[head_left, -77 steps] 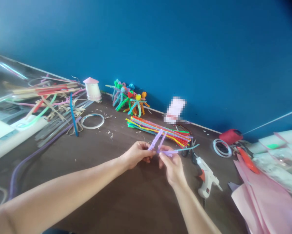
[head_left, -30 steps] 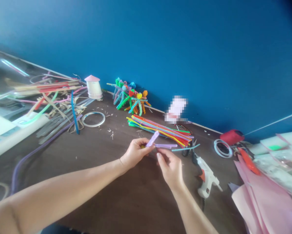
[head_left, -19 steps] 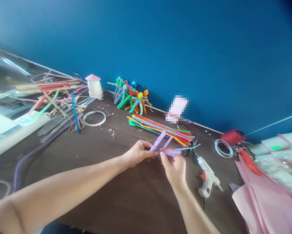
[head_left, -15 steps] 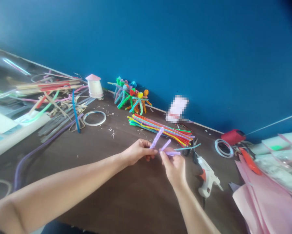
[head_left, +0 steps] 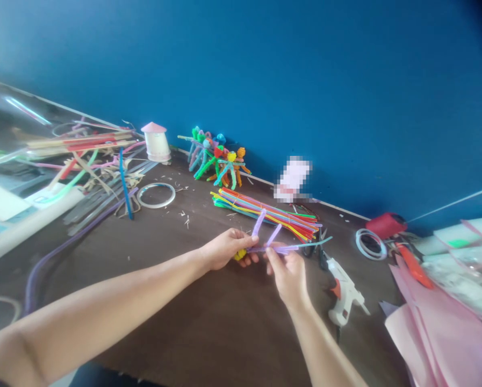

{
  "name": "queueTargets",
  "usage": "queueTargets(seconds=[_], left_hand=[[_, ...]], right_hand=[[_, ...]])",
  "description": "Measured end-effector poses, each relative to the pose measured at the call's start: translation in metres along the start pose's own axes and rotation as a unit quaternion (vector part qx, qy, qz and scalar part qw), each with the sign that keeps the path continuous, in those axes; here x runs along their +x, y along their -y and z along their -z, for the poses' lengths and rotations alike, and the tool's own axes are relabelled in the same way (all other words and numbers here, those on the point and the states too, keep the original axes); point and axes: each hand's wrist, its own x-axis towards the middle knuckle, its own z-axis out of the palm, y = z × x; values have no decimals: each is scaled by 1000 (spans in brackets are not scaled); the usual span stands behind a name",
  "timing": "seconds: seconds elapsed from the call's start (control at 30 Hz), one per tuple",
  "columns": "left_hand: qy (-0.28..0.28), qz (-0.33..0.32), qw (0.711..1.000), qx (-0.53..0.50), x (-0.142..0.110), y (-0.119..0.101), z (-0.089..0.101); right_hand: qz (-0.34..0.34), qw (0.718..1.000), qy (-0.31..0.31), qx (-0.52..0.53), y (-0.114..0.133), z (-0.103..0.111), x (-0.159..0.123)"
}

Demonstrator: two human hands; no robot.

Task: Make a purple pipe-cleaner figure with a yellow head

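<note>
Above the dark desk [head_left: 176,328], the fuzzy purple piece [head_left: 259,222], two lengths sticking up, is pinched between the fingers of the left hand [head_left: 227,250] and right hand [head_left: 289,271], one yellow lump [head_left: 239,254] at its left end. Beyond stands one pink-topped white pot [head_left: 157,146], its inside hidden.

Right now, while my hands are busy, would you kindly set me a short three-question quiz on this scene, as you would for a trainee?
1. True or false: the glue gun lies on the table, with no hand on it.
2. Multiple choice: the left hand holds a purple fuzzy stick. Which colour is the small piece showing at that hand's fingers?
(a) red
(b) yellow
(c) blue
3. Fill in the blank: the white container has a cone-shaped top coloured ____.

Key: 1. True; 2. b; 3. pink
</note>
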Motion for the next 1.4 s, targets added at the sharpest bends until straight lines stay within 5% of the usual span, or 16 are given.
queueTargets(seconds=[0.5,1.07,1.4], left_hand=[[-42,-22,998,35,-1,2,-7],[-47,-33,996,75,-1,2,-7],[-105,-92,982,126,-4,8,-16]], right_hand=[[-18,1000,-2,5,4,-2,-3],[127,991,32,-19,-3,4,-1],[-59,980,49,184,-10,-1,2]])
